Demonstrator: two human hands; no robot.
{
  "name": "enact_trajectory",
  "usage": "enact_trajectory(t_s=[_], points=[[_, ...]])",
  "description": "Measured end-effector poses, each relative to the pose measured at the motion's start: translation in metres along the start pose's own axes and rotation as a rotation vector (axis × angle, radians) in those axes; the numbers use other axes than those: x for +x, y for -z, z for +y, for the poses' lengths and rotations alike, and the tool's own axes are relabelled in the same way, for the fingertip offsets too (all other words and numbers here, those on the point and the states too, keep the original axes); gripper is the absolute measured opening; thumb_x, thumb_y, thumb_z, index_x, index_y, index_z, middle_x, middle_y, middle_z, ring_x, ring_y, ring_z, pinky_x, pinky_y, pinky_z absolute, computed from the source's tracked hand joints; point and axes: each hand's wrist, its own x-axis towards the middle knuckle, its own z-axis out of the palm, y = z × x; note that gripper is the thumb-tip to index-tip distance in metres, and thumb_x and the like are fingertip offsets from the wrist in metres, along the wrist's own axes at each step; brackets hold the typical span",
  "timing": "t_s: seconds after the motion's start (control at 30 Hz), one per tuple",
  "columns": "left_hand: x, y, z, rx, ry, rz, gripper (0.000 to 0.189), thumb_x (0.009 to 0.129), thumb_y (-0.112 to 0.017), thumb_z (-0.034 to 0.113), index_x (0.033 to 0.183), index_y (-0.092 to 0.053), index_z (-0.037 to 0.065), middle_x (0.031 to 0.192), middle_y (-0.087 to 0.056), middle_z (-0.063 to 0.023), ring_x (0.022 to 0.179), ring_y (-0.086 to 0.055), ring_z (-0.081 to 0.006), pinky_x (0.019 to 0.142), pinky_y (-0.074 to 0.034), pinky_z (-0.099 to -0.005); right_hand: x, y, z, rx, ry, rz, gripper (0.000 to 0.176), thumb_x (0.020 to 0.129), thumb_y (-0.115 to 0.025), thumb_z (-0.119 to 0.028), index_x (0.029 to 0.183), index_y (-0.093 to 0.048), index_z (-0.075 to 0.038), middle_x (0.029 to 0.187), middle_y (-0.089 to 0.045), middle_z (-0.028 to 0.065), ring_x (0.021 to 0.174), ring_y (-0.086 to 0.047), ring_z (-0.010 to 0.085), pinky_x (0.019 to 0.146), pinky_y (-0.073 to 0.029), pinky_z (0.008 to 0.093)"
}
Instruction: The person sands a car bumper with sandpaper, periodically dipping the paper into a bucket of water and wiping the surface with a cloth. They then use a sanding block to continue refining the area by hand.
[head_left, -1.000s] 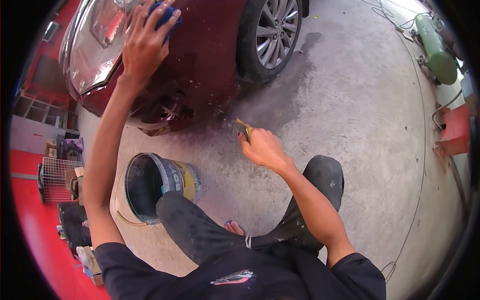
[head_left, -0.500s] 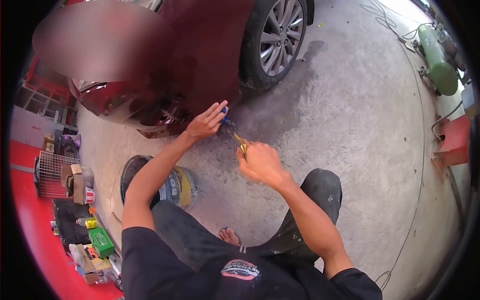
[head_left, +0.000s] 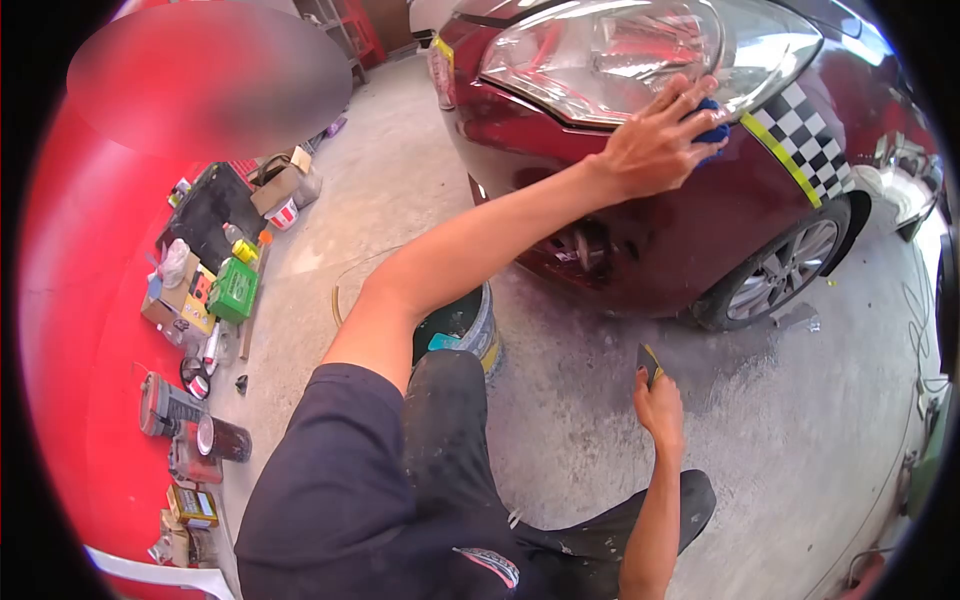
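My left hand [head_left: 655, 145] presses a crumpled blue cloth [head_left: 712, 128] against the dark red car [head_left: 620, 260], at the lower edge of the headlight [head_left: 610, 60]. The fingers are spread over the cloth and hide most of it. Low in front of the bumper, my right hand [head_left: 660, 408] grips a small folded piece of sandpaper [head_left: 650, 365], dark on one face and yellow on the other. The sandpaper is apart from the car. Black and white checkered tape with a yellow stripe [head_left: 805, 145] lies on the fender beside the cloth.
A bucket [head_left: 487, 335] of dark water stands by my left knee, a turquoise item at its rim. The front wheel [head_left: 785, 270] is to the right. Boxes, cans and a green carton [head_left: 234, 290] line the red wall. A cable [head_left: 915, 310] lies on the floor at right.
My left hand has risen from low by the bumper to the headlight edge with the blue cloth. My right hand stays low with the sandpaper. The view has swung left and up.
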Motion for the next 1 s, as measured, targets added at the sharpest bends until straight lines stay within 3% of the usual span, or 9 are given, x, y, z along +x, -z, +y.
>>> enact_trajectory(t_s=[0.17, 0.3, 0.4, 0.5, 0.57, 0.7, 0.73, 0.83, 1.0], points=[[0.0, -0.008, 0.018, -0.014, -0.068, 0.017, 0.031, 0.082, -0.076, 0.024, 0.111, -0.082, 0.017, 0.129, -0.067, -0.0056, 0.147, -0.046, -0.034, 0.128, -0.031, -0.0535, 0.027, -0.018, -0.002, 0.331, 0.029, 0.151, 0.04, 0.109, -0.053, -0.028, 0.117, -0.069, 0.008, 0.107, -0.075, 0.0279, 0.102, -0.073, 0.0432, 0.085, -0.056, 0.0503], [0.01, -0.045, 0.026, -0.107, -0.285, -0.072, 0.027, 0.087, -0.074, 0.039, 0.095, -0.08, 0.014, 0.116, -0.071, -0.0052, 0.125, -0.062, -0.03, 0.107, -0.052, -0.0484, 0.057, 0.014, -0.05, 0.846, 0.222, 0.537, 0.041, 0.113, -0.047, -0.017, 0.143, -0.055, 0.01, 0.131, -0.068, 0.021, 0.12, -0.067, 0.0251, 0.094, -0.055, 0.0429], [0.055, -0.045, 0.015, -0.165, -0.15, -0.145, 0.039, 0.091, -0.07, 0.049, 0.085, -0.078, 0.011, 0.086, -0.074, -0.0131, 0.088, -0.075, -0.0319, 0.069, -0.062, -0.0448, 0.115, 0.053, -0.101, 0.722, 0.428, 0.996, 0.044, 0.111, -0.048, -0.016, 0.145, -0.052, 0.012, 0.136, -0.063, 0.0296, 0.128, -0.061, 0.0379, 0.106, -0.046, 0.049], [0.086, -0.024, 0.007, -0.203, 0.023, -0.248, 0.035, 0.088, -0.072, 0.045, 0.086, -0.079, 0.011, 0.086, -0.075, -0.0141, 0.089, -0.077, -0.0327, 0.067, -0.063, -0.0437, 0.159, 0.087, -0.158, 0.542, 0.322, 1.271, 0.047, 0.11, -0.048, -0.016, 0.143, -0.05, 0.016, 0.144, -0.053, 0.0396, 0.14, -0.046, 0.0518, 0.119, -0.035, 0.0529], [0.096, -0.012, -0.003, -0.173, 0.02, -0.402, 0.03, 0.086, -0.071, 0.042, 0.09, -0.081, 0.013, 0.093, -0.078, -0.0131, 0.092, -0.078, -0.0329, 0.073, -0.063, -0.0442, 0.183, 0.086, -0.195, 0.667, 0.511, 1.461, 0.049, 0.107, -0.049, -0.012, 0.145, -0.045, 0.019, 0.149, -0.046, 0.0408, 0.144, -0.04, 0.0512, 0.121, -0.031, 0.0544], [0.093, 0.003, -0.019, -0.134, -0.058, -0.458, 0.027, 0.083, -0.071, 0.041, 0.092, -0.082, 0.018, 0.093, -0.079, -0.0098, 0.09, -0.078, -0.0335, 0.077, -0.063, -0.0459, 0.194, 0.061, -0.219, -0.128, 0.388, 1.435, 0.063, 0.109, -0.045, -0.025, 0.154, -0.032, 0.017, 0.159, -0.034, 0.0408, 0.152, -0.031, 0.0502, 0.126, -0.025, 0.0582], [0.091, 0.012, -0.026, -0.129, -0.032, -0.459, 0.026, 0.083, -0.071, 0.041, 0.093, -0.082, 0.019, 0.093, -0.078, -0.0101, 0.091, -0.078, -0.033, 0.077, -0.063, -0.046, 0.196, 0.074, -0.213, 0.139, 0.492, 1.263, 0.072, 0.11, -0.04, -0.035, 0.159, -0.023, 0.015, 0.166, -0.025, 0.0369, 0.159, -0.02, 0.0467, 0.127, -0.019, 0.0622], [0.076, 0.014, -0.056, -0.012, -0.074, -0.361, 0.029, 0.084, -0.071, 0.046, 0.095, -0.081, 0.021, 0.099, -0.077, -0.0104, 0.099, -0.076, -0.0313, 0.075, -0.062, -0.0473, 0.173, 0.107, -0.216, 0.197, 0.391, 1.177, 0.077, 0.11, -0.037, -0.041, 0.164, -0.018, 0.01, 0.17, -0.019, 0.0345, 0.161, -0.013, 0.0451, 0.129, -0.014, 0.0607], [0.044, 0.029, -0.069, 0.108, -0.224, -0.097, 0.032, 0.083, -0.078, 0.046, 0.105, -0.079, 0.023, 0.115, -0.073, -0.0068, 0.11, -0.069, -0.0281, 0.088, -0.06, -0.0443, 0.162, 0.052, -0.244, 0.081, 0.417, 1.245, 0.069, 0.113, -0.035, -0.037, 0.166, -0.019, 0.003, 0.175, -0.015, 0.0254, 0.163, -0.012, 0.0411, 0.13, -0.012, 0.0583]])
